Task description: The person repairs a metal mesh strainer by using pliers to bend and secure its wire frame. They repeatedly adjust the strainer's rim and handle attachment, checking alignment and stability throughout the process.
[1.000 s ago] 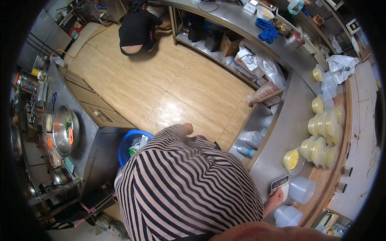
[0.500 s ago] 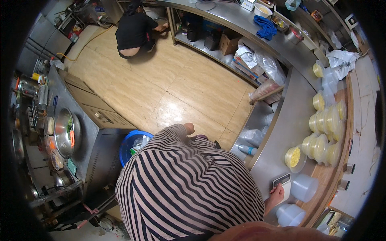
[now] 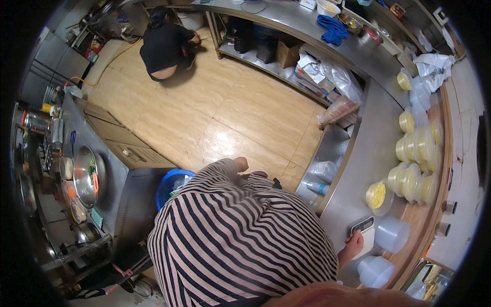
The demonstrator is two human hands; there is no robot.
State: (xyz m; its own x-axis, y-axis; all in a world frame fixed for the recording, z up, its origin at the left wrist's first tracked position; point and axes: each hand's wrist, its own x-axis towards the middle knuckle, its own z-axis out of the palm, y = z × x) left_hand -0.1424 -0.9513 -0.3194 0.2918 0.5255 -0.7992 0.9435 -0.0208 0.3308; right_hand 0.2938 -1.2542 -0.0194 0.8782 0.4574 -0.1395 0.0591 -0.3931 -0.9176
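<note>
My right hand (image 3: 352,244) is at the left edge of a small white kitchen scale (image 3: 364,240) with a dark display, fingers bent against its side. Beside the scale lie stacks of empty clear plastic tubs (image 3: 392,235). Just beyond it, an open tub of yellow shredded food (image 3: 377,195) rests on the steel counter (image 3: 353,179). My left hand (image 3: 241,163) pokes out of a striped sleeve in front of my body, over the floor; its fingers are mostly hidden and nothing shows in it.
Several lidded tubs of yellow food (image 3: 417,146) are stacked along the right counter. A blue bin (image 3: 166,187) stands at my left, by a steel bench with a metal bowl (image 3: 88,179). A person in black (image 3: 166,48) crouches at the far left. A blue cloth (image 3: 332,29) lies on the far counter.
The view has shifted slightly. The crouching person's arm has drawn in and the body has turned a little. My right hand stays at the scale; my left hand has not visibly moved.
</note>
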